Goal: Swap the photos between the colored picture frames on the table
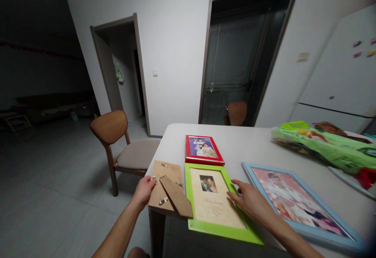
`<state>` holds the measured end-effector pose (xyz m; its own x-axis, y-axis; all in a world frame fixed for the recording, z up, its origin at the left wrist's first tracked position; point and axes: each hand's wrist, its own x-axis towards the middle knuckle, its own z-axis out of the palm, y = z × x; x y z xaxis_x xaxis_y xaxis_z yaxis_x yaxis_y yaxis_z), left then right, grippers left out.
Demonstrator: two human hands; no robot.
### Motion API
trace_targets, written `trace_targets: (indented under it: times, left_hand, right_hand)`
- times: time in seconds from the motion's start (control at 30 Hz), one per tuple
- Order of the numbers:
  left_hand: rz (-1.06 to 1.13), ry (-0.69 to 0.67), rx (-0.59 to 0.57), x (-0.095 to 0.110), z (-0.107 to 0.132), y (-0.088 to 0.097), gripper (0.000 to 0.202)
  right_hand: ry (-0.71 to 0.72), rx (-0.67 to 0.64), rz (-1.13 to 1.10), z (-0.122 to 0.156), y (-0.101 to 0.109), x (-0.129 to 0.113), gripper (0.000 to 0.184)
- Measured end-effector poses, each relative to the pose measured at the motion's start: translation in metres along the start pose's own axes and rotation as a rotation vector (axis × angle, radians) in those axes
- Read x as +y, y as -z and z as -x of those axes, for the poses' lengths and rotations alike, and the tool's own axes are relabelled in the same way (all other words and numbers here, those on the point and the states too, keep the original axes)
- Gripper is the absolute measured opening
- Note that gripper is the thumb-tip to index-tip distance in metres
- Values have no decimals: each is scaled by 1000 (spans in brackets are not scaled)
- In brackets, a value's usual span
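My left hand (144, 190) pinches the left edge of a brown picture-frame backing board (155, 195), which lies at the table's corner. Metal clips and a slanted stand leg (176, 197) show on the board. Right of it, a lime-green picture frame (223, 232) lies partly over the table's front edge; inside is a cream sheet (216, 209) with a small photo (208, 183). My right hand (249, 201) is over the green frame's right side, fingers apart, fingertips at its inner edge. Whether they press on it I cannot tell.
A red picture frame (204, 159) lies behind the green one, and a light-blue frame (293, 199) to the right. Green plastic packaging (326, 144) sits at the right on the white table (241, 142). A wooden chair (110, 129) stands left of the table, another (237, 113) behind.
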<state>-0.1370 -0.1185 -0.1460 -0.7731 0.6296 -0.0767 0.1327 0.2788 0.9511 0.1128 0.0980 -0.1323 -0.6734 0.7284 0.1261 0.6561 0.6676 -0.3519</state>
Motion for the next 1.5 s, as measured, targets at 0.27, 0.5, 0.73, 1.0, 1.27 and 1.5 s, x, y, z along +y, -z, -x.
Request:
trace_targets:
  times: [0.27, 0.5, 0.73, 1.0, 1.27, 1.5]
  left_hand:
    - [-452, -100, 175, 5, -6, 9, 27]
    - [-544, -342, 152, 30, 18, -25, 32]
    - [-323, -703, -238, 77, 79, -116, 59]
    - [-382, -904, -158, 106, 86, -119, 50]
    - [-165, -362, 184, 53, 45, -45, 37]
    - [-356, -274, 69, 16, 48, -37, 36]
  right_hand:
    - [-50, -6, -29, -1, -8, 0, 49]
    - [-356, -94, -665, 3, 10, -5, 67]
    - [-395, -187, -1446, 23, 34, -28, 78]
    - [-287, -96, -1188, 14, 37, -28, 72]
    - [-253, 43, -369, -3, 13, 13, 60]
    - [-112, 108, 30, -4, -5, 21, 47]
